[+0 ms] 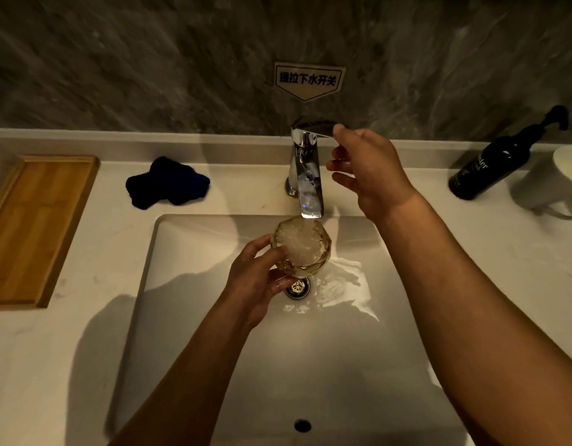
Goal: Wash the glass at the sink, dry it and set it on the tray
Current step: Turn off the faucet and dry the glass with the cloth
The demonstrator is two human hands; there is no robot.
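Sign (309,80) "提拉下水开关" above tap (305,169); left fingers (262,252) around glass (301,247), right fingers (341,156) on lever.

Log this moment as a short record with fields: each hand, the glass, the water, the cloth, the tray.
left hand: holds the glass over the sink
right hand: at the tap lever, fingers touching it
glass: under the spout, filling and foaming
water: running, splashing near the drain
cloth: dark blue, bunched on the counter left of the tap
tray: wooden, far left on the counter, nothing on the visible part
other items: dark pump bottle and white mug, far right
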